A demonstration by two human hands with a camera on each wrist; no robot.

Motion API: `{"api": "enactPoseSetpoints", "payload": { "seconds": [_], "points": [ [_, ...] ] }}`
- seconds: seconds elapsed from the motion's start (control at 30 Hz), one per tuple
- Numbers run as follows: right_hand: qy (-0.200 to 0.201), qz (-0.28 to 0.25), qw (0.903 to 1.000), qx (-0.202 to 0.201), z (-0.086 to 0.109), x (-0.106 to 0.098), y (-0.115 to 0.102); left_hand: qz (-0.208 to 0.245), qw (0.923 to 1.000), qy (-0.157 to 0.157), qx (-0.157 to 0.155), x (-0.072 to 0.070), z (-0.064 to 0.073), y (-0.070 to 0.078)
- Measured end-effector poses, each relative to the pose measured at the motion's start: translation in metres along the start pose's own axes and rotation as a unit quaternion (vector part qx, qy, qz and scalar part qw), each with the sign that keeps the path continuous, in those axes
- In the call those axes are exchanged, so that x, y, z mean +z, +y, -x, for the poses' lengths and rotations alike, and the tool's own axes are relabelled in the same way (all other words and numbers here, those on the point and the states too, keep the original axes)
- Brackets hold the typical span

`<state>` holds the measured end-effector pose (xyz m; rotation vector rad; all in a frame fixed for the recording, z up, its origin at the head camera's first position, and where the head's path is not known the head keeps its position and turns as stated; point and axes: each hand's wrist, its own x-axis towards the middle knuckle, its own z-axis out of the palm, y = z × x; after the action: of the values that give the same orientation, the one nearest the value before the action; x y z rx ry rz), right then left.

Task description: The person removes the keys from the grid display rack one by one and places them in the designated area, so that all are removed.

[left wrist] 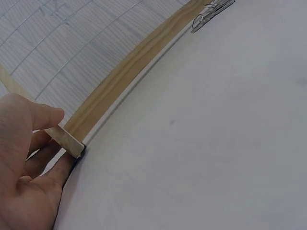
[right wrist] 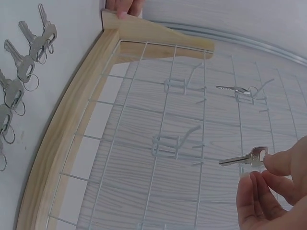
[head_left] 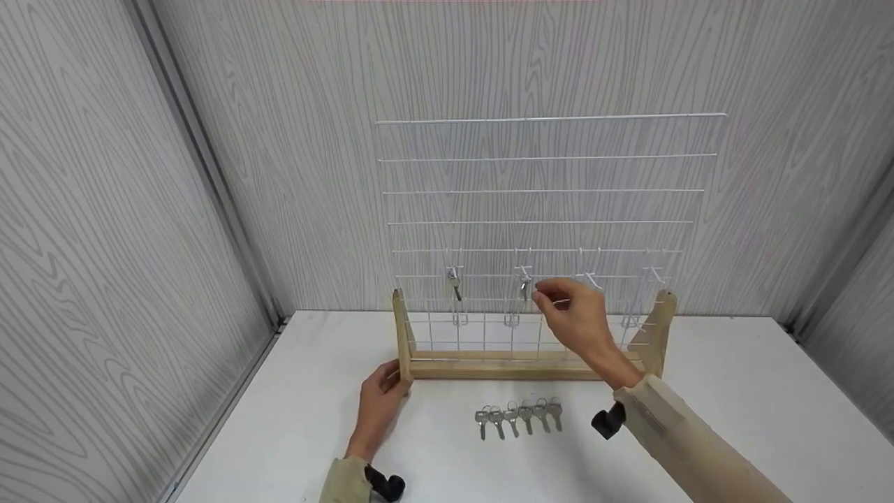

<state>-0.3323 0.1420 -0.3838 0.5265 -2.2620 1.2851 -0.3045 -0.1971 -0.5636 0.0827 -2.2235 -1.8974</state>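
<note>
My right hand [head_left: 576,314] is raised in front of a white wire grid rack [head_left: 552,190]. Its curled fingertips pinch at the bow end of a silver key [right wrist: 242,159], which points downward beside a hook; its ring is hidden by the fingers. Another key [head_left: 456,286] hangs from the hook farther left. Low at the rack's left side, my left hand [head_left: 380,398] grips the wooden end piece [left wrist: 67,141], thumb on one side and fingers on the other.
On the white table [head_left: 447,461] before the rack, several keys with rings [head_left: 518,418] lie in a row. Two hooks on the right, including one white hook [head_left: 592,279], hold no keys. A wooden bar [head_left: 510,369] joins the rack's ends. Wood-grain panels stand behind and beside.
</note>
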Motion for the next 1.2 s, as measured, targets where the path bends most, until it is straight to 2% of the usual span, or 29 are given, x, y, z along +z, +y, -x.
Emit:
{"api": "enactPoseSetpoints", "payload": {
  "seconds": [0.27,0.4,0.63,1.03,1.2],
  "points": [
    [-0.007,-0.001,0.9999,-0.007,-0.012,-0.002,-0.002,-0.002,1.0,0.0,0.004,0.002,-0.002,-0.002],
    [-0.019,-0.001,0.9998,0.004,-0.016,-0.003,-0.005,-0.001,1.0,0.0,0.006,0.002,-0.002,-0.002],
    [-0.029,0.014,0.9995,0.003,-0.02,-0.003,-0.008,0.004,1.0,0.0,0.006,0.0,0.0,-0.002],
    [-0.041,-0.002,0.999,0.019,-0.024,-0.001,-0.01,0.005,1.0,0.0,0.005,-0.002,0.001,0.002],
    [-0.034,-0.003,0.9994,0.006,-0.024,-0.002,-0.012,0.003,1.0,-0.002,0.0,-0.001,-0.001,0.001]
  ]
}}
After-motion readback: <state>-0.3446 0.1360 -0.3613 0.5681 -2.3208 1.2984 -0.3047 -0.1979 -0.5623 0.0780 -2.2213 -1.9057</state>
